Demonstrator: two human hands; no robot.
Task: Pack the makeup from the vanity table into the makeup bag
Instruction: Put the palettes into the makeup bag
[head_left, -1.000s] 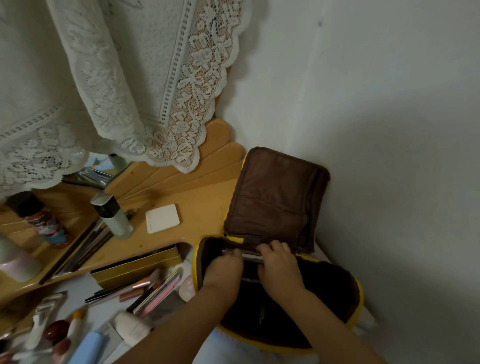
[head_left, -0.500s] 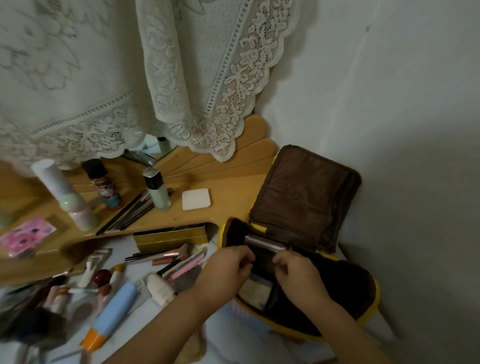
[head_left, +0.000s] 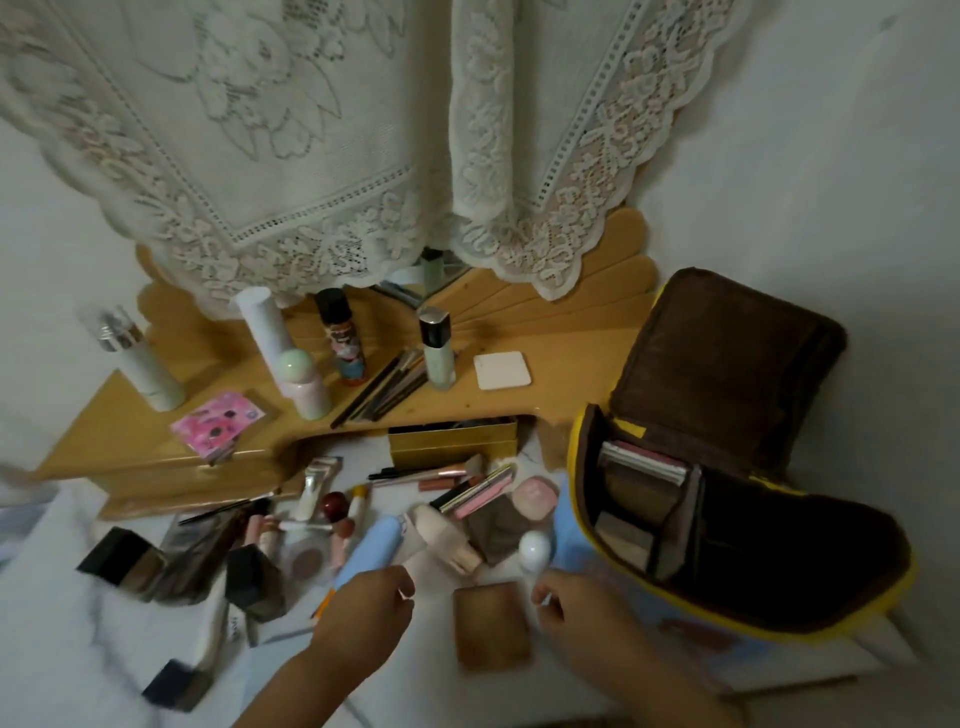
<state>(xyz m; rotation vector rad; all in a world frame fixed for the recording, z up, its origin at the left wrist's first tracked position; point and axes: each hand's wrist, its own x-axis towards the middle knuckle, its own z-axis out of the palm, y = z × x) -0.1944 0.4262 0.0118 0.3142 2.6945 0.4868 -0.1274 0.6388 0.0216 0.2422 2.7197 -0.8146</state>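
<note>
A person's two hands hover low over a cluttered white table, seen from a head-worn camera. The left hand (head_left: 363, 610) hangs with fingers loosely curled, holding nothing, just in front of a light blue tube (head_left: 371, 551) lying on its side. The right hand (head_left: 576, 608) pinches the stem of a small white round-headed item (head_left: 535, 550), which stands up just beside the makeup bag (head_left: 737, 603). Between the two hands a brown rectangular compact (head_left: 491, 631) lies flat on the table (head_left: 104, 623). The bag, yellow-trimmed with a dark brown lining, sits at the right with its lid (head_left: 727, 364) propped open against the wall; several flat palettes (head_left: 644, 465) already stand in its left compartment, while the larger right compartment looks dark. Loose makeup is scattered left of the bag: a round pink compact (head_left: 532, 496), a cream-coloured tube (head_left: 447, 535), brushes and pencils (head_left: 431, 473), a gold box (head_left: 452, 441), and dark square cases (head_left: 254, 582) nearer the left edge, some blurred. On the raised wooden shelf (head_left: 561, 395) behind stand a white bottle (head_left: 265, 327), a clear-capped spray bottle (head_left: 137, 361), a pale green-topped jar (head_left: 304, 384), a dark-capped bottle (head_left: 436, 348), a bundle of pencils (head_left: 387, 384), a white square pad (head_left: 501, 370) and a pink patterned packet (head_left: 215, 426). A lace cloth (head_left: 311, 130) drapes above it all.
</note>
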